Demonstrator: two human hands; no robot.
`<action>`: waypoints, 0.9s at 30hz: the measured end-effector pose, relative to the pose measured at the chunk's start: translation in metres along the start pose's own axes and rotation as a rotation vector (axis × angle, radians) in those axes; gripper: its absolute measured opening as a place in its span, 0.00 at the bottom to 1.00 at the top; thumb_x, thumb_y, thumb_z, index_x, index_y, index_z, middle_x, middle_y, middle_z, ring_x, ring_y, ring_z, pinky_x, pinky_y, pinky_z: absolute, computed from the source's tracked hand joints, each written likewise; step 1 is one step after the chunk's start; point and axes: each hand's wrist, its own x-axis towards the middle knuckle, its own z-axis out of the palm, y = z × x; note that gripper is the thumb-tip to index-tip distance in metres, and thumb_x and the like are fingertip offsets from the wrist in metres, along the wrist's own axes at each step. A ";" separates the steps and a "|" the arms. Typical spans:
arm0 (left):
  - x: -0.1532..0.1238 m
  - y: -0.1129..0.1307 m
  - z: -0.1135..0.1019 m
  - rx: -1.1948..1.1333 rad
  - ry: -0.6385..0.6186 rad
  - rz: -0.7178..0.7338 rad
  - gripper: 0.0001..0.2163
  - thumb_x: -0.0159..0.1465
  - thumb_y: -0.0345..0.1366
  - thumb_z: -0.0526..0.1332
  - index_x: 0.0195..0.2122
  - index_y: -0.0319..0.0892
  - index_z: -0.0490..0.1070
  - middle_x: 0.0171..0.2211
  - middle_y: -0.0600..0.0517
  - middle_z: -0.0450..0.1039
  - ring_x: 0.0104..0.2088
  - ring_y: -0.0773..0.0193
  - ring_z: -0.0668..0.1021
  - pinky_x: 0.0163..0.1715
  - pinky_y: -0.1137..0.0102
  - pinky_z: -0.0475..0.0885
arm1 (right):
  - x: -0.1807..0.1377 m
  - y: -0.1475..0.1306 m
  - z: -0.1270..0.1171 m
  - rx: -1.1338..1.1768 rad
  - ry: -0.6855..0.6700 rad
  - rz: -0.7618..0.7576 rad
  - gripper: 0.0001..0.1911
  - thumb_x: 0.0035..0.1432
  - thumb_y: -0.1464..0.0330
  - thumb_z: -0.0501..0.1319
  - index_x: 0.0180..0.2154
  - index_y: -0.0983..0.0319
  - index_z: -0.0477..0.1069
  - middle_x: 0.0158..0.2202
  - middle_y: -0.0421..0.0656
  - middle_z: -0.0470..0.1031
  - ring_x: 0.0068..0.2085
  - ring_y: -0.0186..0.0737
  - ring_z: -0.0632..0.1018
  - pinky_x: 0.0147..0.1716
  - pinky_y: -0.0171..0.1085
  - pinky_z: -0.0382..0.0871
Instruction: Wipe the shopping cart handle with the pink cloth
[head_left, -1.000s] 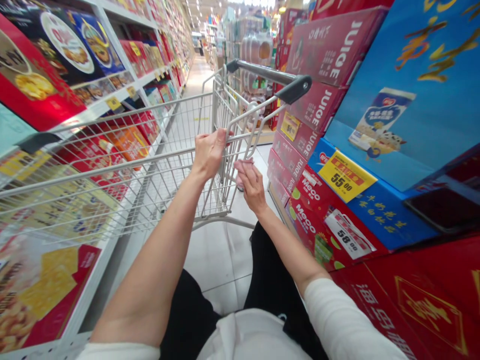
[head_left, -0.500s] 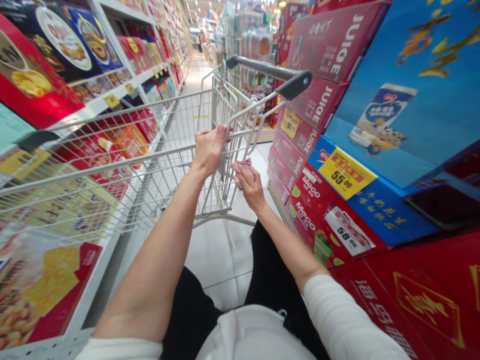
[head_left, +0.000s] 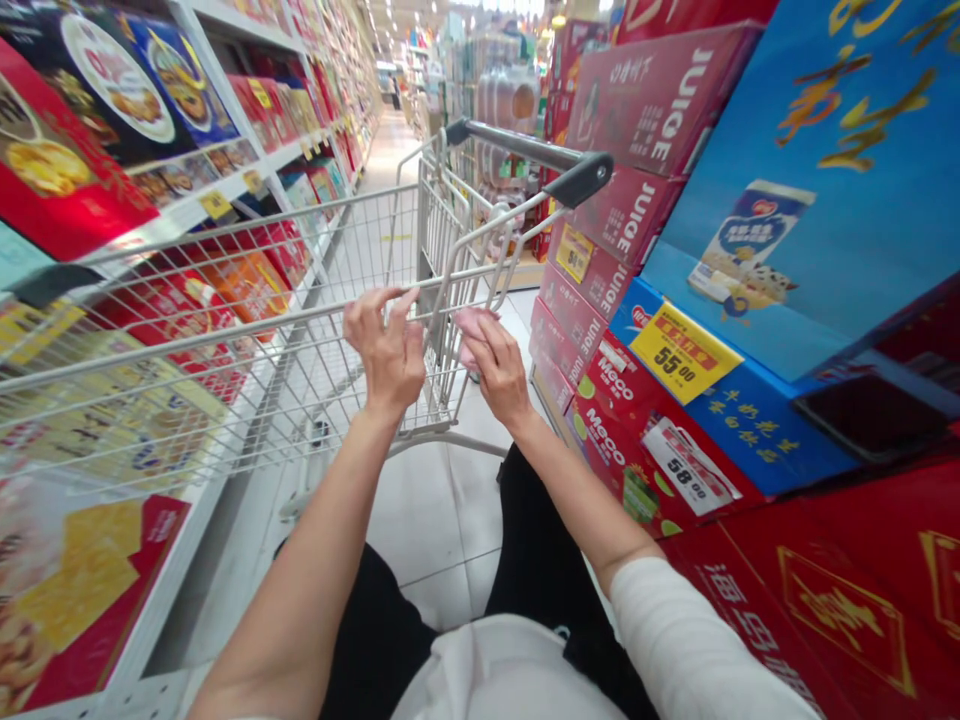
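My left hand [head_left: 386,350] is at the near side of a wire shopping cart [head_left: 420,220], its fingers loosely bent and spread apart at the side rail. It does not wrap the rail; whether the fingertips touch it I cannot tell. Close by on the right, my right hand [head_left: 501,370] pinches a crumpled pink cloth [head_left: 470,325] beside the cart's rear corner. Its fingers partly cover the cloth. The cart stands crosswise before me, its grey push handle [head_left: 525,145] at the upper right. Both hands are below the handle and away from it.
Shelves [head_left: 277,150] of boxed and bagged snacks line the left. Stacked red juice cartons [head_left: 630,210], Meco boxes [head_left: 600,435] and a large blue carton [head_left: 825,250] with price tags rise at the right. White floor tiles [head_left: 442,520] lie between, and the aisle runs on ahead.
My left hand has let go of the cart's rail, opened its fingers and shifted left and slightly down. The right hand keeps the pink cloth, almost in the same place.
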 end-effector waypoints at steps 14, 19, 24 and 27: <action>-0.023 -0.025 0.008 -0.002 -0.071 -0.076 0.26 0.75 0.49 0.43 0.62 0.48 0.74 0.60 0.44 0.73 0.67 0.49 0.68 0.77 0.46 0.43 | 0.037 -0.035 0.001 -0.084 0.110 0.075 0.27 0.74 0.74 0.45 0.69 0.57 0.63 0.73 0.48 0.62 0.76 0.43 0.59 0.74 0.52 0.63; -0.023 -0.026 0.007 0.004 -0.082 -0.078 0.29 0.75 0.51 0.40 0.62 0.46 0.74 0.61 0.44 0.73 0.68 0.50 0.67 0.77 0.47 0.43 | 0.073 -0.026 0.014 -0.064 0.121 0.107 0.30 0.74 0.73 0.47 0.74 0.61 0.53 0.78 0.51 0.50 0.80 0.48 0.47 0.77 0.56 0.53; -0.022 -0.028 0.006 0.005 -0.093 -0.075 0.31 0.75 0.53 0.38 0.62 0.47 0.74 0.61 0.44 0.73 0.67 0.51 0.68 0.76 0.48 0.47 | 0.017 -0.030 0.048 -0.051 -0.009 0.121 0.28 0.73 0.74 0.47 0.70 0.62 0.63 0.76 0.52 0.59 0.79 0.42 0.51 0.76 0.50 0.57; -0.022 -0.028 0.006 0.004 -0.096 -0.070 0.31 0.76 0.53 0.37 0.62 0.48 0.74 0.61 0.44 0.73 0.67 0.52 0.68 0.76 0.49 0.47 | -0.022 -0.031 0.055 -0.033 -0.096 0.067 0.29 0.71 0.77 0.48 0.69 0.61 0.65 0.73 0.52 0.64 0.78 0.42 0.56 0.74 0.49 0.60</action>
